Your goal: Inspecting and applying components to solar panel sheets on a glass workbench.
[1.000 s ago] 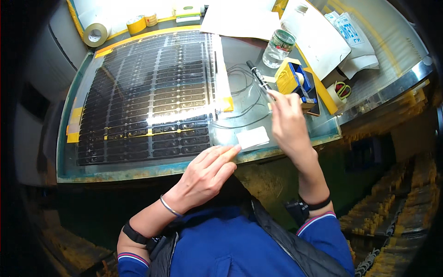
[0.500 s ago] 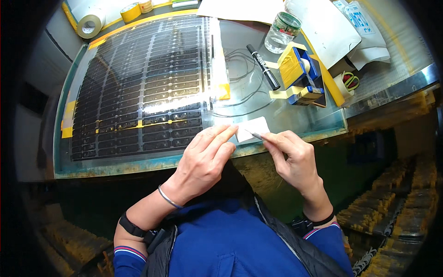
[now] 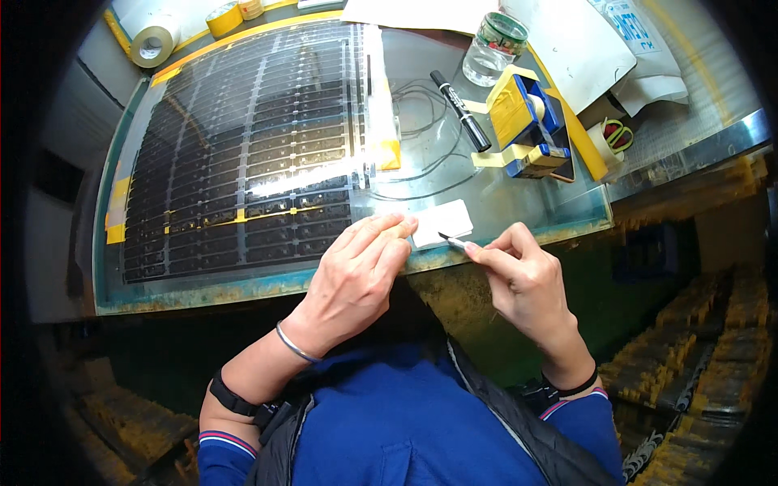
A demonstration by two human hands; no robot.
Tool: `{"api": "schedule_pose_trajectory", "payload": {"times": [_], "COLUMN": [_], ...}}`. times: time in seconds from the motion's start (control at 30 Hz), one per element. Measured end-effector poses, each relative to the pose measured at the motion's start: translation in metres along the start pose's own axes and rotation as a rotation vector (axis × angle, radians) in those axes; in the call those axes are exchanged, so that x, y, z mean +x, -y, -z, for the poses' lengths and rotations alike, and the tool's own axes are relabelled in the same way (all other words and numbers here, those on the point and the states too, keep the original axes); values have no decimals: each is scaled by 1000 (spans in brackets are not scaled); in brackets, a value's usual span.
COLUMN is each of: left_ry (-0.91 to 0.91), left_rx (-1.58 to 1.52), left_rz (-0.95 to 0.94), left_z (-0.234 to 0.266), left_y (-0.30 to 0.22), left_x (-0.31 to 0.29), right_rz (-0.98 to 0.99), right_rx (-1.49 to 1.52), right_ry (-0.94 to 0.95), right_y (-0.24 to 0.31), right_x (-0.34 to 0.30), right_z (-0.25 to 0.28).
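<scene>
At the table's front edge lies a small folded white pad [image 3: 442,220], perhaps cloth or paper. My left hand [image 3: 361,263] has its fingers drawn together and bent, the fingertips gripping the pad's left edge. In a pinch between thumb and fingers, my right hand [image 3: 523,279] holds a slim silver craft knife [image 3: 455,241], whose dark pointed tip is over the pad's lower right part. Whether the tip touches the pad I cannot tell. Left of the hands, a large clear sheet with rows of black rectangular parts [image 3: 243,162] covers much of the glass table [image 3: 438,261].
Beyond the pad lie a black marker [image 3: 460,111], a blue and yellow tape dispenser [image 3: 527,121] and a glass jar [image 3: 493,53] of clear liquid. Scissors [image 3: 617,136] with green handles stand at the right. Tape rolls [image 3: 151,47] sit at the back left.
My right hand has drawn back slightly to the right with the knife, exposing more of its silver handle. The left fingers have bent more at the pad's edge.
</scene>
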State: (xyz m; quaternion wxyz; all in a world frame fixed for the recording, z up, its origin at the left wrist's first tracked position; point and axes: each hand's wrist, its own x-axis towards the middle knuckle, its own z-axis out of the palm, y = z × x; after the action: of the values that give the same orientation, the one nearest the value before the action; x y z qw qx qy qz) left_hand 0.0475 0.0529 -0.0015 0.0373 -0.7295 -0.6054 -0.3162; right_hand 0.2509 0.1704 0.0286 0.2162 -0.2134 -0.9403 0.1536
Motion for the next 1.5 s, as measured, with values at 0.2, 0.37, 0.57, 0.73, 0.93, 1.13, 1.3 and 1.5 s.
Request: {"api": "schedule_pose_trajectory", "payload": {"times": [0.2, 0.37, 0.57, 0.73, 0.93, 1.13, 1.3, 1.5], "left_ry": [-13, -26, -23, -15, -40, -80, -243, -356], "left_rx": [-30, -48, -26, -36, -83, -162, -308, -511], "left_rz": [10, 2, 7, 17, 34, 32, 22, 267], "left_z": [-1, -1, 1, -1, 0, 3, 20, 46], "left_y": [-3, -1, -2, 0, -1, 1, 0, 6], "left_x": [-2, -3, -1, -1, -1, -6, -12, -56], "right_rz": [-148, -133, -144, -108, -220, -233, -279, -354], "right_rx": [270, 194, 116, 22, 116, 250, 129, 267], "right_ry": [-163, -143, -57, 26, 69, 24, -3, 108], "right_y": [7, 7, 10, 10, -5, 7, -12, -7], "right_x": [5, 11, 12, 15, -1, 18, 37, 59], "right_z": [-9, -14, -10, 3, 28, 28, -17, -13]}}
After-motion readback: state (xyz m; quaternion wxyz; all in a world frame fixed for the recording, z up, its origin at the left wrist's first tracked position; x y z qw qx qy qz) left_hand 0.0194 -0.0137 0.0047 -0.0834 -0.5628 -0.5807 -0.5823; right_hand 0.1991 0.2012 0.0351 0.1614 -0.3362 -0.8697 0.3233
